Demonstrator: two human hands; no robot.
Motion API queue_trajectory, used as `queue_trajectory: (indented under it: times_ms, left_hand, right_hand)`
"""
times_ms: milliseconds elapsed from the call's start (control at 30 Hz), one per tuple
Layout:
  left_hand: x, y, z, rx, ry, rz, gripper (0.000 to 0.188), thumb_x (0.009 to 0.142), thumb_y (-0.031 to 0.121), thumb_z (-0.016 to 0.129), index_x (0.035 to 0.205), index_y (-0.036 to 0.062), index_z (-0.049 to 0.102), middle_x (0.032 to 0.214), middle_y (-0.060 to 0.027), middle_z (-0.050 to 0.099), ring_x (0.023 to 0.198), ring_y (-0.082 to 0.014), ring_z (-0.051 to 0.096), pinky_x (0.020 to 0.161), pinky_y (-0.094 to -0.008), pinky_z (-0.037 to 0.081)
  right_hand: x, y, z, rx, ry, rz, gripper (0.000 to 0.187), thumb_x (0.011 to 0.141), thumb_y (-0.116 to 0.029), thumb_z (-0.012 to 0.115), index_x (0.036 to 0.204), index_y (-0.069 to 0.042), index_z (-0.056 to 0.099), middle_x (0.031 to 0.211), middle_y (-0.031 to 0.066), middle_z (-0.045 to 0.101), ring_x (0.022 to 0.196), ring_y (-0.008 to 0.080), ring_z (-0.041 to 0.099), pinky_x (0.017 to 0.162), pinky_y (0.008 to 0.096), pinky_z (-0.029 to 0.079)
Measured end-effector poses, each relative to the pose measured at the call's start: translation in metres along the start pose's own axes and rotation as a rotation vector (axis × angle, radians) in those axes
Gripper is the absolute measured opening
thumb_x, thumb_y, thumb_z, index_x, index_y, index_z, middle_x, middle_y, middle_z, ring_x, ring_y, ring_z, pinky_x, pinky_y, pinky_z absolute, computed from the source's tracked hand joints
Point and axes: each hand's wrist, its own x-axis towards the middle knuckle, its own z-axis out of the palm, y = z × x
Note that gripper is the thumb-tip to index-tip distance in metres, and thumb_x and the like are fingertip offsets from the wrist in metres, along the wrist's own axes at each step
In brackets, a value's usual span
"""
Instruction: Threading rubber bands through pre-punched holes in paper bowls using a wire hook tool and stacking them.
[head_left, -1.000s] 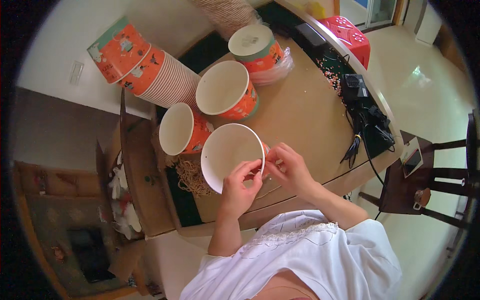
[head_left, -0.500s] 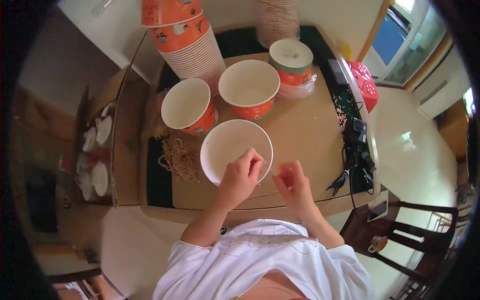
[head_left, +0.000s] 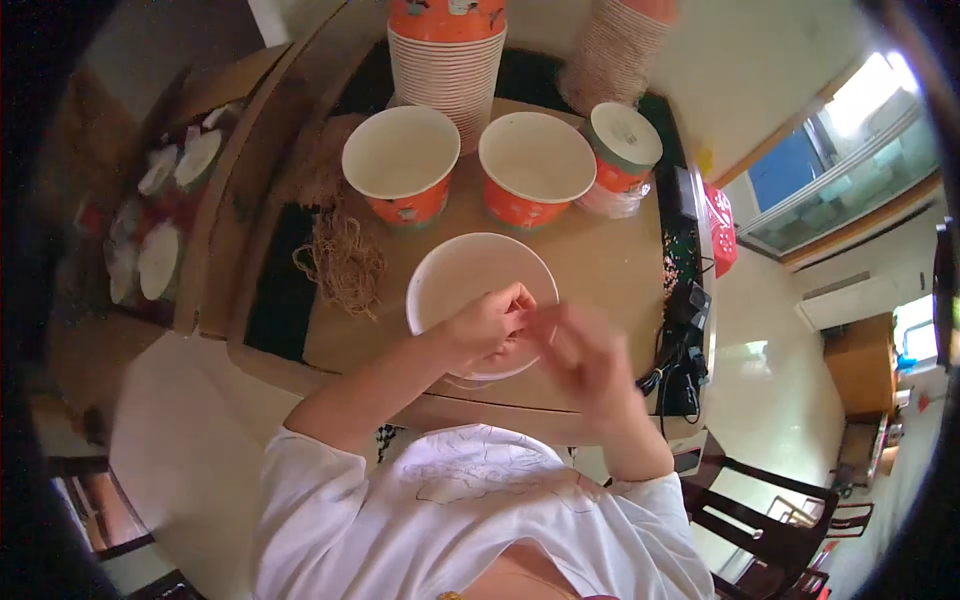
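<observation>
While the table (head_left: 615, 270) bears a white-lined paper tub (head_left: 470, 268), mouth-up, the left hand (head_left: 492, 322) lies over its opening, and the blurred right hand (head_left: 592, 352) seems to meet the left near the tub's right rim, so overlapped that I cannot tell what, if anything, they grip.

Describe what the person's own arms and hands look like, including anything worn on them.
The bare left hand shows no glove, and no watch or bracelet at the wrist. The bare right hand also has no glove, but blur hides finer details such as rings. Both forearms are uncovered below the wide, short white cloth sleeves of a white top with thin dark line drawings.
</observation>
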Motion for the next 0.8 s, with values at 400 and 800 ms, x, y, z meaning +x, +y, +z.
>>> queue_trajectory:
  times_ms: [400,800]
  left_hand:
    - [-0.013,-0.006,0.019,0.323,0.331,0.618,0.011,0.085,0.009,0.06,0.09,0.0023,0.051,0.081,-0.0134,0.058,0.072,-0.0269,0.061,0.065,-0.0359,0.048]
    - [-0.015,0.001,0.026,1.142,0.501,0.876,0.01,0.078,0.014,0.063,0.084,0.0061,0.059,0.089,-0.0079,0.051,0.074,-0.0222,0.06,0.055,-0.0334,0.052]
  right_hand:
    - [0.016,0.045,-0.014,-0.272,-0.15,0.127,0.009,0.078,-0.006,0.066,0.086,-0.005,0.064,0.086,0.0085,0.066,0.082,0.0262,0.062,0.075,0.0352,0.049]
    - [0.013,0.051,-0.011,0.059,0.038,0.26,0.011,0.083,0.003,0.06,0.094,0.002,0.063,0.082,0.0071,0.066,0.08,0.0142,0.065,0.071,0.0275,0.051]
